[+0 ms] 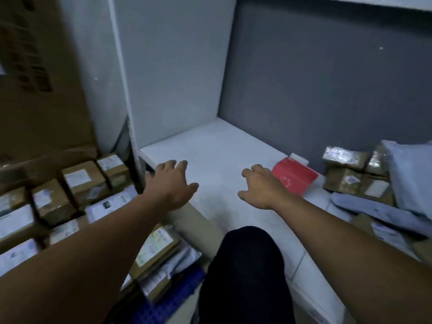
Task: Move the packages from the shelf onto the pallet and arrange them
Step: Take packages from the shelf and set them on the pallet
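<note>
Far left, small brown cartons point(79, 181) w/ white labels sit packed in rows over the blue pallet point(173, 298), w/ flat padded pkgs in front of them. The left hand point(171, 185) hovers over the front left corner of the white shelf point(217, 146), fingers spread and relaxed, holding nothing; can't tell if it touches the board. The right hand point(263, 188) is likewise open & empty, fingers loosely bent, reaching toward the red package point(295, 177), which lies flat just beside it on the shelf. Contact isn't clear from here. That red one looks like thin, stiff card, prob. light: one hand, thumb on top and fingers under the near edge, should do. Further right, taped brown boxes point(346, 174) are stacked against the back wall. The tape looks glossy, maybe slippery, so take them by opposite sides w/ two hands. Far right, grey poly bags point(411, 174) sag and look soft. They'd flop, so scoop from underneath rather than pinch a corner.
</note>
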